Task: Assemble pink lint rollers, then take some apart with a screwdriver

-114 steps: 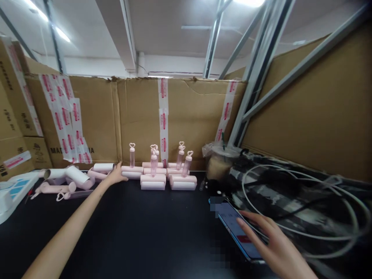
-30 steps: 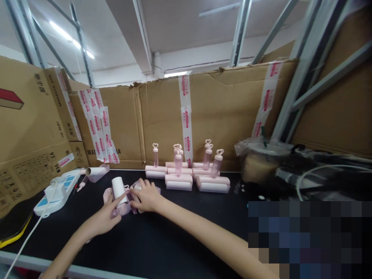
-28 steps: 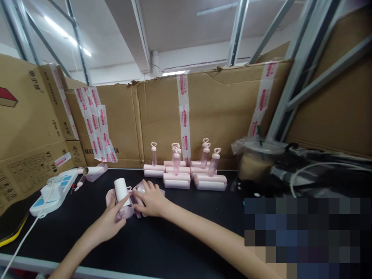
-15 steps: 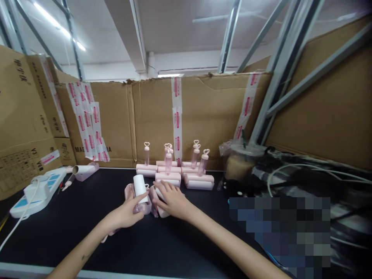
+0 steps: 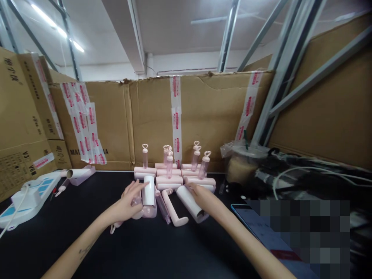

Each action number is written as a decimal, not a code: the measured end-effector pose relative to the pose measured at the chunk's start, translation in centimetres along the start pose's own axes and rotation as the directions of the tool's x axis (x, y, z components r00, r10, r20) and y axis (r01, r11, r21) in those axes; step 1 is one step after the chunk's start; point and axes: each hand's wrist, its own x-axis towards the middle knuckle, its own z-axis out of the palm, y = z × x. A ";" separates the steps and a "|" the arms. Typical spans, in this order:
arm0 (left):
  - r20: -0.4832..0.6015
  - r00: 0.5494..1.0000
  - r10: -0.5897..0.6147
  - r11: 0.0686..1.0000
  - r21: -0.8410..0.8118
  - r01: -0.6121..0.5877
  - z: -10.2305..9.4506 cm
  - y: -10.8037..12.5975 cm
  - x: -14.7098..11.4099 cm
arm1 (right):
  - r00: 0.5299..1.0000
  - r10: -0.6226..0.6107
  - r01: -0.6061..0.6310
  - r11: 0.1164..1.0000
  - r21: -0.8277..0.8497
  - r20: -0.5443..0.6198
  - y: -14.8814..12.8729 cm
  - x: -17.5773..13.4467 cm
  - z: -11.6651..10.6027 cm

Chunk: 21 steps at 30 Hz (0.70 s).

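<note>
My left hand [image 5: 126, 205] curls round a pale pink lint roller part, with a white paper roll [image 5: 149, 190] standing out of it; the hand hides some of it. A heart-shaped loop [image 5: 114, 228] pokes out below that hand. My right hand [image 5: 205, 199] grips another white paper roll [image 5: 188, 202], tilted, its hollow end facing me and a clear pinkish cover beneath it. Between the hands lie a pink bent roller frame [image 5: 173, 209] and a translucent pink handle [image 5: 162, 208].
Several lint rollers [image 5: 169, 180] with upright heart-topped handles stand behind the hands. At left are a power strip [image 5: 43, 193] and another paper roll [image 5: 80, 173]. A drink cup [image 5: 241, 168], a phone [image 5: 244, 217] and cables [image 5: 290, 168] occupy the right. Cardboard [image 5: 151, 120] walls the back.
My right hand has moved right with the white roll and its clear cover, which now lie apart from the pink bent frame. My left hand and its roll have shifted slightly right.
</note>
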 end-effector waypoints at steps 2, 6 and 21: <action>-0.127 0.991 0.035 0.993 -0.104 -0.049 -0.8 0.5 -0.4 | 0.998 0.058 -0.058 0.998 -0.007 -0.026 0.4 0.1 -0.3; -0.319 0.942 -0.108 0.894 -0.445 -0.048 -2.2 1.3 -0.8 | 0.988 0.084 -0.087 0.996 -0.018 -0.130 -0.4 -0.1 -1.7; 0.171 0.985 0.016 0.555 -0.821 0.133 0.5 2.1 -1.7 | 0.869 -0.461 0.478 0.876 0.061 -0.178 -8.4 -2.8 0.8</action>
